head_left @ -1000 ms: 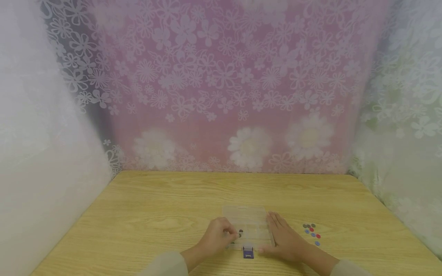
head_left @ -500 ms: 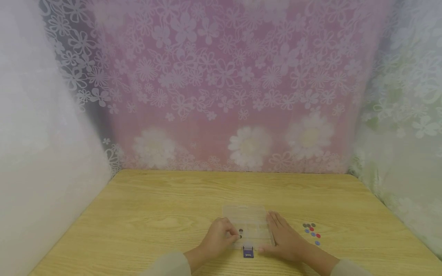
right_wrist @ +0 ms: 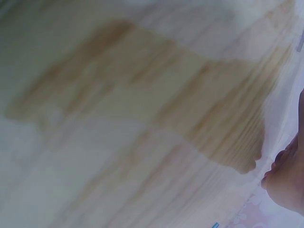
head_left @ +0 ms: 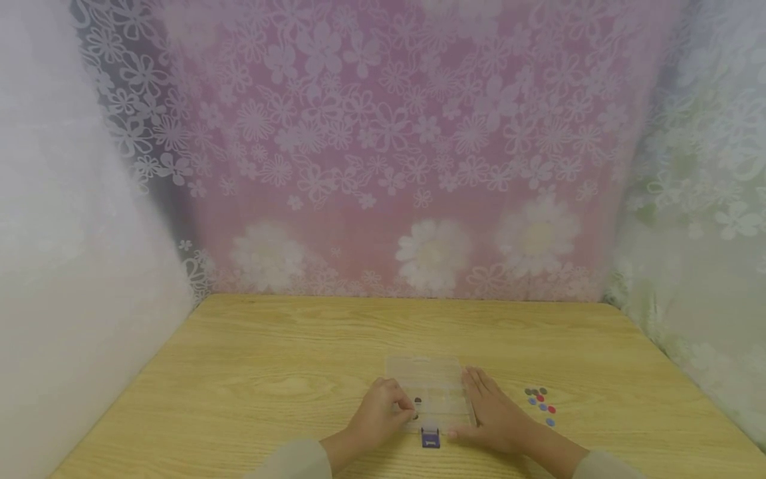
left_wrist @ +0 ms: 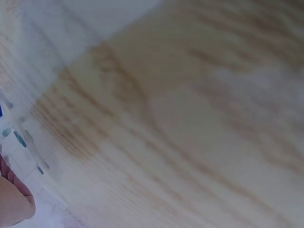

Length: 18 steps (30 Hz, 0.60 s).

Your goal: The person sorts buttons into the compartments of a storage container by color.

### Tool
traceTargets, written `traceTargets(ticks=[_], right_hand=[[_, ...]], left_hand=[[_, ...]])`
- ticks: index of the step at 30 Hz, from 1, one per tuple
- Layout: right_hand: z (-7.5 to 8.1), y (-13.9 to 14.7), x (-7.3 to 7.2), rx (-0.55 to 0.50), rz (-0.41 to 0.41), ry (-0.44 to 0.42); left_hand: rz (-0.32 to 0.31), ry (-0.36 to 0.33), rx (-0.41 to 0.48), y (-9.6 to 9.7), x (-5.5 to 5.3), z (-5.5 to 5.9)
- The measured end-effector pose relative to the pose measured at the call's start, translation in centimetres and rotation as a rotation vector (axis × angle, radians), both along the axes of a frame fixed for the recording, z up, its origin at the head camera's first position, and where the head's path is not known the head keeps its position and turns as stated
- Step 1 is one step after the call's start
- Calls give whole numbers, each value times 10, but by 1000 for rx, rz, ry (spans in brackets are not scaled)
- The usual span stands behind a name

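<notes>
A clear plastic box [head_left: 439,399] with a blue latch [head_left: 430,438] on its near side lies on the table in the head view. Over its left part, my left hand [head_left: 377,412] pinches a small dark disc [head_left: 415,417] between thumb and fingertips. Another dark disc [head_left: 417,400] sits in the box just beyond. Against the box's right side rests my right hand [head_left: 499,419], fingers straight, thumb near the front edge. The left wrist view catches curled fingers [left_wrist: 16,199] near a dark disc [left_wrist: 20,138]. Part of the right hand [right_wrist: 287,178] shows at the right wrist view's edge.
To the right of my right hand lie several loose discs: grey [head_left: 542,391], red [head_left: 552,410] and blue [head_left: 550,422]. The wooden table [head_left: 269,346] ends at a flowered curtain [head_left: 389,166] behind, with pale curtains on both sides.
My left fingertips have shifted slightly toward the near side of the box, and the dark disc at them has moved the same way. The right hand has stayed in place.
</notes>
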State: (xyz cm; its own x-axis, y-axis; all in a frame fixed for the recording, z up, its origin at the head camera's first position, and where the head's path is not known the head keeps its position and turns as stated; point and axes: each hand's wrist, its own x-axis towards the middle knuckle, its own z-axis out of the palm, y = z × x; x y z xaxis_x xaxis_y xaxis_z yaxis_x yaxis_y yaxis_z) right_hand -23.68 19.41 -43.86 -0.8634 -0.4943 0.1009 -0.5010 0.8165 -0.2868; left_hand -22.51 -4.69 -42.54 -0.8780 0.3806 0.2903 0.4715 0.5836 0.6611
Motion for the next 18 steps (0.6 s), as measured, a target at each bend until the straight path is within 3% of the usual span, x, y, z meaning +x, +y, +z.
traceTargets(ticks=[7, 15, 18], right_hand=[[1, 0, 1, -8, -4, -12], [2, 0, 0, -2, 0, -33], [3, 0, 0, -3, 5, -32]], left_hand=[[0, -4, 0, 0, 0, -1], [31, 21, 59, -7, -3, -6], [33, 32, 29, -11, -3, -6]])
